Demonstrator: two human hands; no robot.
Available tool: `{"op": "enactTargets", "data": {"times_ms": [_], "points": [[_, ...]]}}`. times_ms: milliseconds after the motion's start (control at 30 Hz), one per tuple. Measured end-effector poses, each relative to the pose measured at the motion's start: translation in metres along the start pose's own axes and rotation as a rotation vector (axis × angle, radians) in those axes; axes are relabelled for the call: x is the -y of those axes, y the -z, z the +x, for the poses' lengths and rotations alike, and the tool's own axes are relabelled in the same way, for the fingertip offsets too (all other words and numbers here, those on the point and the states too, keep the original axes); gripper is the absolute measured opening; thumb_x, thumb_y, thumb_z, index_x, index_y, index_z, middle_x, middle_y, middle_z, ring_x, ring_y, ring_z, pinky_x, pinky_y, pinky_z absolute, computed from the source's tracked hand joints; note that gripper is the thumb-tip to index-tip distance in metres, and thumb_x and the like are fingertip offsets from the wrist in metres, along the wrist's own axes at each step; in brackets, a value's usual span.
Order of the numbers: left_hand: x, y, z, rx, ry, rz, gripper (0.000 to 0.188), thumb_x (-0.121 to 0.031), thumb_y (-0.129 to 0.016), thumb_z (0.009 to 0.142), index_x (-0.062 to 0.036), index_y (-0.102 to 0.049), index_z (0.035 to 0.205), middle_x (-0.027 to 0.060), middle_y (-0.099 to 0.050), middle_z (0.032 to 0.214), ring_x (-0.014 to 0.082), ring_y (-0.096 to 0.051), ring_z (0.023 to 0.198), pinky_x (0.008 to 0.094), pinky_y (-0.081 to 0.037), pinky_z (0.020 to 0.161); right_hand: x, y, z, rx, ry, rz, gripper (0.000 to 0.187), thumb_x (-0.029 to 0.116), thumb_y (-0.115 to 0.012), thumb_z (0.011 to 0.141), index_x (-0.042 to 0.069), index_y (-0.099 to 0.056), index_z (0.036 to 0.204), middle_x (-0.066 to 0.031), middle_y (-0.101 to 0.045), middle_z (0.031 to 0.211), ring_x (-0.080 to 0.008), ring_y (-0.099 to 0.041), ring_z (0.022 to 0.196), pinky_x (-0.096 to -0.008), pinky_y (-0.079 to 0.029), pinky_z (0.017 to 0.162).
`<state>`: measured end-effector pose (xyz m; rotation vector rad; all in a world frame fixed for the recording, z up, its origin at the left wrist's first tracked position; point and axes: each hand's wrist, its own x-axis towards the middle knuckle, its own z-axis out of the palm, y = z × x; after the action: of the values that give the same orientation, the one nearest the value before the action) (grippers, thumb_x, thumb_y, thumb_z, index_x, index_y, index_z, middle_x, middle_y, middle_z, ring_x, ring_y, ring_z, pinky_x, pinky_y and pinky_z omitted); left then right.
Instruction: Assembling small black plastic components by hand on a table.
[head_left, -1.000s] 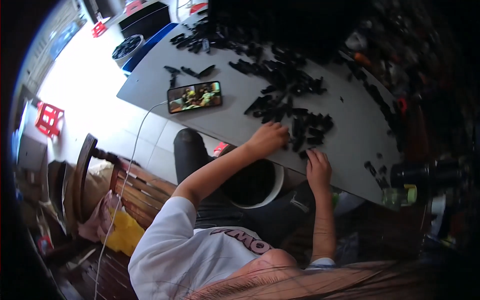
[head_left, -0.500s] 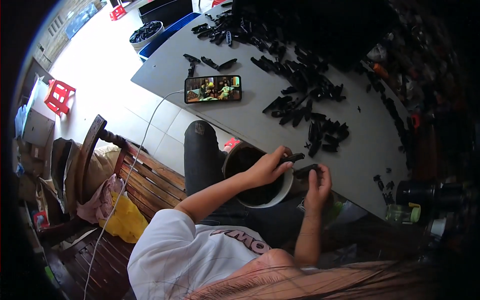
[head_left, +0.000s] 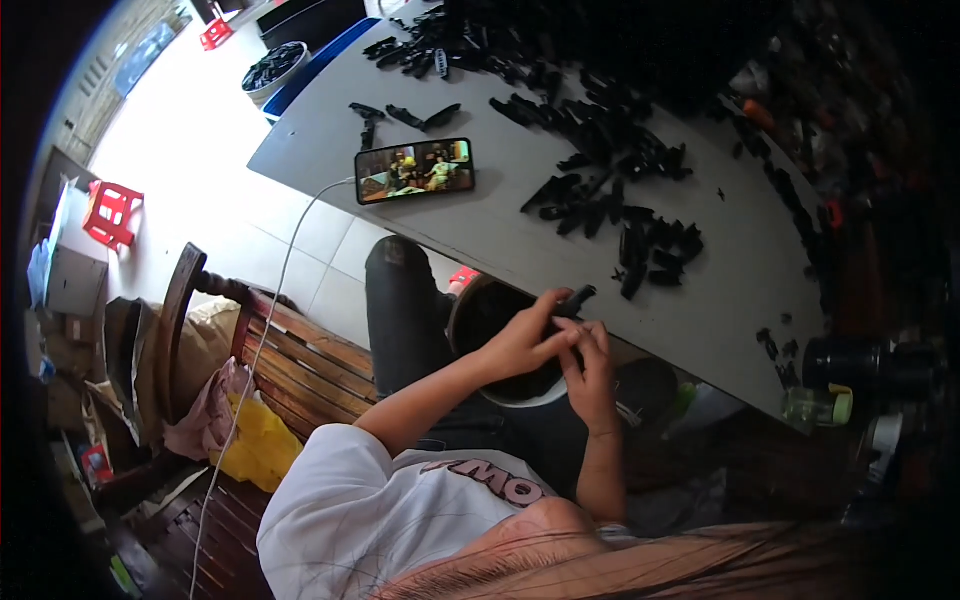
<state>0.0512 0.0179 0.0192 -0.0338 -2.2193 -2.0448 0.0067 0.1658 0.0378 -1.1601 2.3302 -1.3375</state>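
Observation:
Over the bucket, my left hand is closed on a slim black plastic part, which juts out beyond its fingers. My right hand comes up against it, with bent fingers meeting the left thumb and fingertips. Whatever the right fingers pinch is hidden between the hands. The bucket with a pale rim and dark inside stands between my legs, below the hands. Many similar black parts lie loose in clusters on the grey table just beyond.
A phone showing a video lies near the table edge, its white cable running down the left. Beside me is a wooden bench with bags. A second bucket of black parts and red stools stand farther off. At right is a small bottle.
My right hand has moved left and up against the left hand. The black part it held before no longer shows in its fingers. The view has shifted slightly.

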Motion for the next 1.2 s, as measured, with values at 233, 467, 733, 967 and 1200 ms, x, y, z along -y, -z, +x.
{"op": "enactTargets", "data": {"times_ms": [233, 467, 733, 967, 1200], "points": [[0.000, 0.001, -0.005, 0.021, 0.122, -0.073, 0.028, -0.017, -0.046, 0.091, 0.0028, -0.044, 0.111, 0.0223, -0.057, 0.091, 0.0356, -0.058, 0.085, 0.0362, -0.045, 0.074, 0.000, -0.006, -0.007, -0.301, -0.234, 0.561, 0.033, 0.003, -0.062, 0.079, 0.001, -0.051, 0.110, -0.0060, -0.053, 0.102, -0.0122, -0.052, 0.090, -0.0237, -0.042, 0.079], [0.007, -0.004, -0.006, 0.022, -0.098, 0.056, 0.029, -0.014, -0.052, 0.088, 0.0015, -0.045, 0.111, 0.0166, -0.057, 0.081, 0.0264, -0.058, 0.071, 0.0320, -0.044, 0.064, 0.002, -0.007, -0.003, -0.380, -0.160, 0.373, 0.020, 0.009, -0.056, 0.087, -0.001, -0.056, 0.103, -0.0061, -0.054, 0.094, -0.0138, -0.053, 0.085, -0.0242, -0.043, 0.077], [0.002, 0.004, -0.006, 0.238, 0.000, -0.082, 0.034, -0.011, -0.052, 0.086, 0.0019, -0.045, 0.117, 0.0177, -0.059, 0.079, 0.0253, -0.060, 0.070, 0.0315, -0.046, 0.065, -0.012, -0.010, -0.004, -0.323, -0.323, 1.005, 0.031, 0.005, -0.066, 0.078, -0.001, -0.056, 0.107, -0.0134, -0.058, 0.104, -0.0217, -0.055, 0.099, -0.0315, -0.041, 0.089], [0.000, 0.014, 0.032, 0.168, -0.314, 0.560, 0.035, -0.025, -0.063, 0.079, -0.0060, -0.058, 0.108, 0.0144, -0.061, 0.084, 0.0340, -0.060, 0.074, 0.0404, -0.047, 0.065, -0.020, 0.000, 0.007, -0.593, -0.222, 1.008, 0.018, 0.003, -0.059, 0.081, -0.001, -0.054, 0.098, -0.0092, -0.059, 0.089, -0.0191, -0.056, 0.087, -0.0325, -0.043, 0.086], [0.021, 0.023, 0.125, -0.379, -0.243, 1.184, 0.018, -0.018, -0.061, 0.073, -0.0083, -0.054, 0.086, 0.0061, -0.053, 0.084, 0.0225, -0.056, 0.077, 0.0326, -0.046, 0.057, -0.043, 0.031, 0.040, -0.506, -0.302, -0.459, 0.029, 0.023, -0.062, 0.084, 0.005, -0.049, 0.102, -0.0083, -0.055, 0.090, -0.0219, -0.057, 0.075, -0.0350, -0.046, 0.062]]}}
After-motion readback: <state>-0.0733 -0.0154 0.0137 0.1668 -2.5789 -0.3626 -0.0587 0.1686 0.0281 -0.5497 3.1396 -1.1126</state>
